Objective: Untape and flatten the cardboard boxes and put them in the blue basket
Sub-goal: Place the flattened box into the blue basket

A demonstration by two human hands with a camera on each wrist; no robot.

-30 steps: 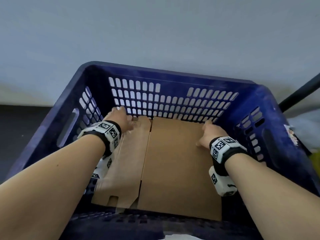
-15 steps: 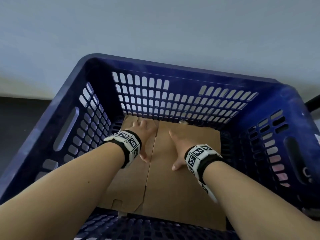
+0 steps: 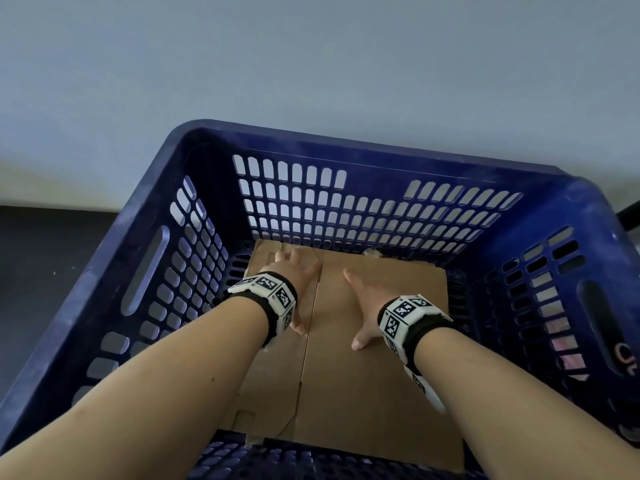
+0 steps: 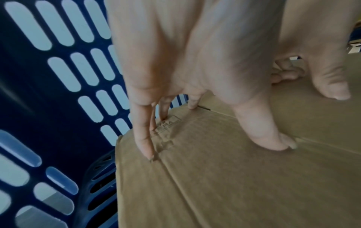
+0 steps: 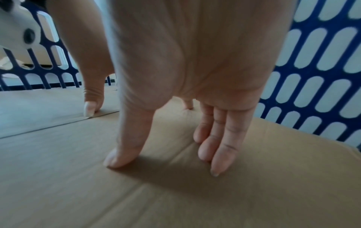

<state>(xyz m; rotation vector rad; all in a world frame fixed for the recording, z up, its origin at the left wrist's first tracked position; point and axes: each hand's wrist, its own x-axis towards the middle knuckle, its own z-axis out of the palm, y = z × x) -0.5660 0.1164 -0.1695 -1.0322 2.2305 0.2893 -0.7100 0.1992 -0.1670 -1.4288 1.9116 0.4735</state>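
Both hands are pressing down inside the blue basket (image 3: 588, 216), which is sitting against a pale wall. One flattened cardboard box (image 3: 374, 382) is lying on the basket floor, its panels and flaps spread out flat, with a seam running down between the two hands. The left hand (image 3: 294, 271) is resting on the narrower left panel near the far wall, and the left wrist view is showing its fingers (image 4: 142, 135) stretched out with the tips touching the cardboard, gripping nothing. The right hand (image 3: 363, 306) is lying just beside it on the wider right panel, fingers (image 5: 220, 148) straight and together, thumb spread, also pushing on the surface and holding nothing.

Judging by how things are lying, this box is already untaped, collapsed and placed, so its part of the task is looking done apart from the last pressing flat. No tape is showing on the visible face. Only this one piece of cardboard is visible in the basket, and whether more boxes are waiting outside it cannot be told from these views, since the surroundings are mostly out of sight
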